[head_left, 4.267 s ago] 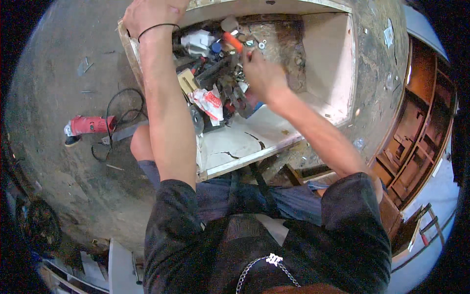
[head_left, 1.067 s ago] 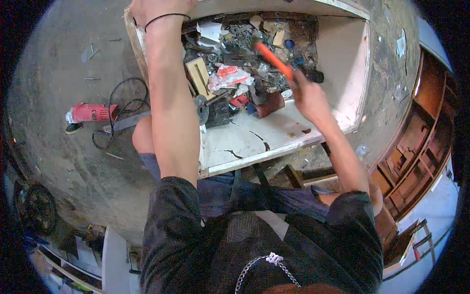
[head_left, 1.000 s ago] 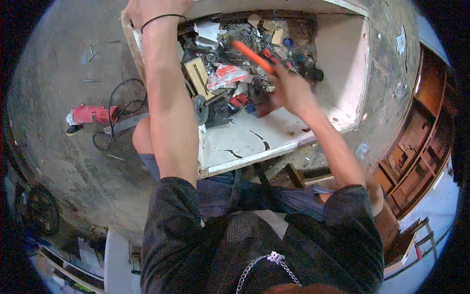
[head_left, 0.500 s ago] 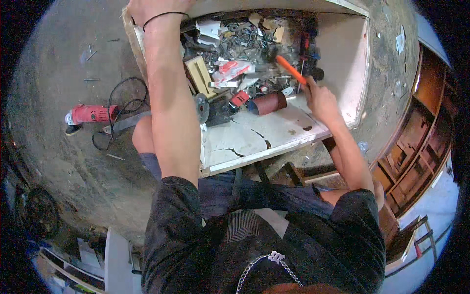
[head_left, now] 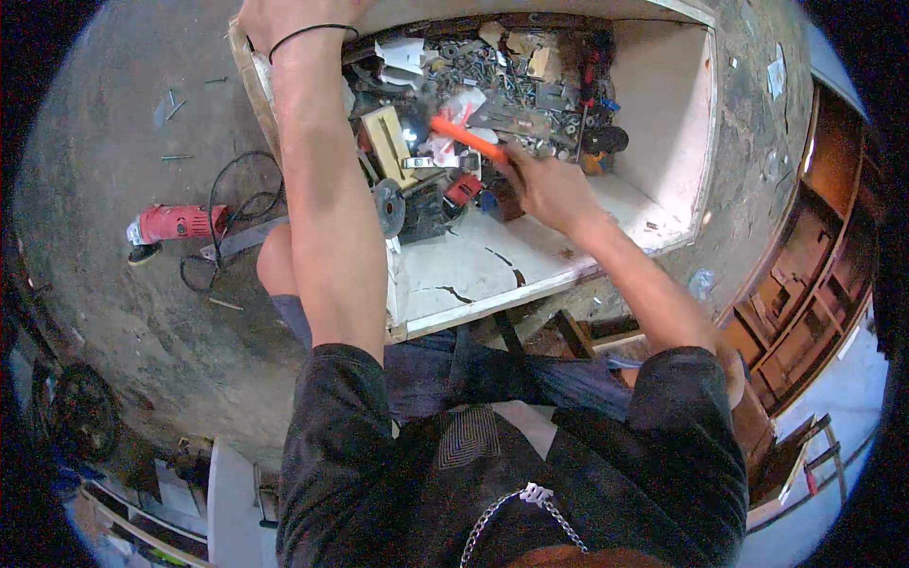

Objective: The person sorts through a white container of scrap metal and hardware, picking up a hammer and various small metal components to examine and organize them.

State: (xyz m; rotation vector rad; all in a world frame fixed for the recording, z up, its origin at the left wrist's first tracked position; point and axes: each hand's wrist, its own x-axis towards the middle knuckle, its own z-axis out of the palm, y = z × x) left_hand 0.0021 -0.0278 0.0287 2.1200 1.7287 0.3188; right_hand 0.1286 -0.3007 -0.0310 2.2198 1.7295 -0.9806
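Note:
My right hand (head_left: 554, 194) is closed round the handle of an orange hammer (head_left: 469, 139). The hammer reaches left over the hardware in a white wooden box (head_left: 445, 275), and its head end is smeared by motion. At the box's far left corner is my left hand (head_left: 301, 13), cut off by the picture's upper edge, so its fingers are hidden. Beneath the hammer lie a crumpled red-and-white plastic bag (head_left: 464, 102), a pale wooden block (head_left: 387, 142) and a red tool part (head_left: 463, 189). A grey disc (head_left: 389, 207) stands beside my left forearm.
Several screws and metal pieces (head_left: 483, 71) fill the far part of the box. A black round part (head_left: 606, 140) sits toward its right wall. On the floor to the left is a red angle grinder (head_left: 180, 221) with a black cord (head_left: 248, 156). Wooden shelving (head_left: 805, 293) stands at right.
My right hand has swung the hammer leftward across the box, from the right-hand side to above the plastic bag. My left hand has stayed almost in place at the corner.

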